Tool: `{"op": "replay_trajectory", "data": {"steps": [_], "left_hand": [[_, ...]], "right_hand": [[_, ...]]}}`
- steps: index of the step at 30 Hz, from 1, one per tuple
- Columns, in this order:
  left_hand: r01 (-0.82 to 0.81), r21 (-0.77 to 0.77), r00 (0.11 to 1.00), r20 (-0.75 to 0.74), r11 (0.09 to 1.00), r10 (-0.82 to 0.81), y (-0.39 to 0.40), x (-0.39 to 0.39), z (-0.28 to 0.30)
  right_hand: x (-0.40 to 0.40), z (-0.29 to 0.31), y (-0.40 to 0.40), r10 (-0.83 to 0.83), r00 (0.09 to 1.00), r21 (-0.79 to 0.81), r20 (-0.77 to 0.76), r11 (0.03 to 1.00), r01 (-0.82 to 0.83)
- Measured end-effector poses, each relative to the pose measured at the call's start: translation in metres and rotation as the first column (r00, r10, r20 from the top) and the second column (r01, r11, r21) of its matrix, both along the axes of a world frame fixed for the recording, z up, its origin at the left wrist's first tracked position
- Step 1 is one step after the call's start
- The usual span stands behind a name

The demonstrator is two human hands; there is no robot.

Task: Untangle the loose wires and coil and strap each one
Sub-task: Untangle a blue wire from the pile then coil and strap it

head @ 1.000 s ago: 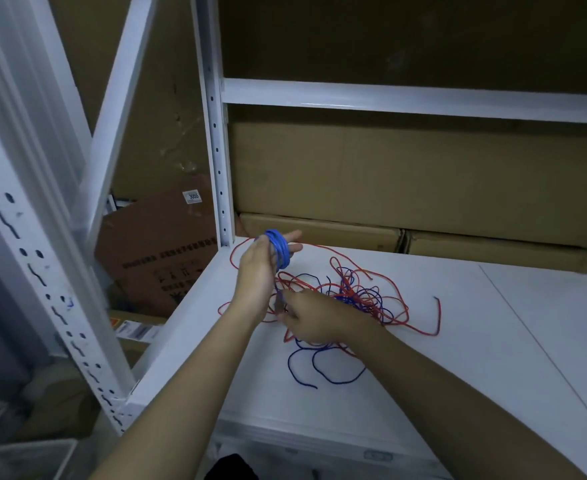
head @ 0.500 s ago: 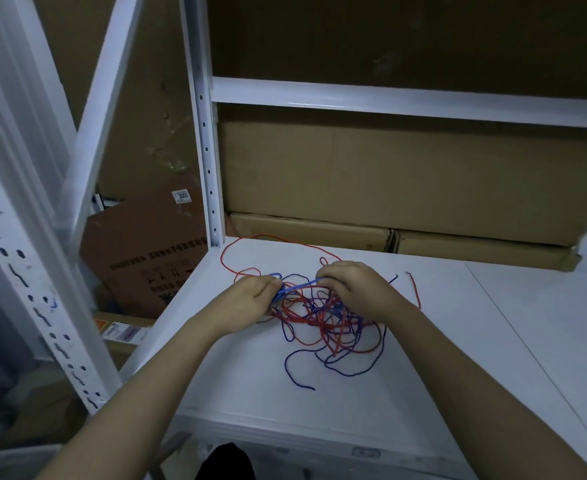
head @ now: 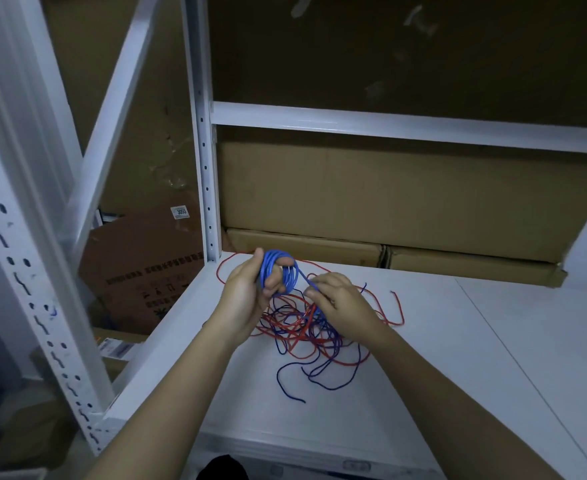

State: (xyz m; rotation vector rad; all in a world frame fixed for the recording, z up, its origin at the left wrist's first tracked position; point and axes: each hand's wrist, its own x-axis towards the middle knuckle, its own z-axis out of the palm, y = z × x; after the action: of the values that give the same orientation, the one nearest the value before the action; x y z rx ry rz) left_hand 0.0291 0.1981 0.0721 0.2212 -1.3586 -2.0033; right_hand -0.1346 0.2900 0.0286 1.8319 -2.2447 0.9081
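A tangle of red and dark blue wires (head: 314,332) lies on the white shelf (head: 458,358). My left hand (head: 247,296) is raised above the shelf and grips a bright blue wire coil (head: 280,271) looped round its fingers. A strand runs from the coil down to my right hand (head: 337,301), which pinches it just above the tangle. A red wire end (head: 397,306) trails off to the right, and a dark blue end (head: 290,393) trails toward me.
A white perforated upright post (head: 205,168) stands just behind the left hand. Cardboard boxes (head: 389,202) fill the back of the shelf under a white crossbeam (head: 389,128). More cardboard (head: 139,271) and a slanted rack frame (head: 25,271) sit off the left edge.
Half a second ago both hands were low in the tangle. Now my left hand has lifted with the blue coil round its fingers, and my right hand has shifted to pinch the strand beside it.
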Motion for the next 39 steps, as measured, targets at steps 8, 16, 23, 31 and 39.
{"op": "replay_trajectory", "data": {"steps": [8, 16, 23, 31, 39], "left_hand": [[-0.156, 0.138, 0.984, -0.066, 0.978, 0.166, 0.010, -0.040, 0.014], [-0.378, -0.305, 0.866, 0.219, 0.874, 0.450, 0.010, -0.072, -0.008], [0.145, -0.920, 0.682, 0.360, 0.364, 0.637, 0.004, -0.073, -0.041], [0.514, -0.832, 0.628, 0.197, -0.210, 0.753, -0.004, -0.064, -0.049], [0.632, -0.727, 0.475, 0.638, 0.270, 0.606, -0.024, -0.034, -0.048]], "right_hand": [[0.020, -0.003, 0.006, -0.148, 0.986, -0.129, 0.071, 0.979, 0.157], [0.013, -0.027, 0.013, 0.053, 0.797, -0.037, 0.602, 0.999, -0.038], [0.005, -0.042, 0.012, 0.067, 0.754, 0.094, 0.653, 0.981, -0.169], [0.005, -0.039, 0.001, 0.047, 0.879, 0.187, 0.475, 0.970, -0.153], [0.009, -0.056, 0.020, -0.090, 0.932, 0.209, 0.352, 0.978, 0.015]]}}
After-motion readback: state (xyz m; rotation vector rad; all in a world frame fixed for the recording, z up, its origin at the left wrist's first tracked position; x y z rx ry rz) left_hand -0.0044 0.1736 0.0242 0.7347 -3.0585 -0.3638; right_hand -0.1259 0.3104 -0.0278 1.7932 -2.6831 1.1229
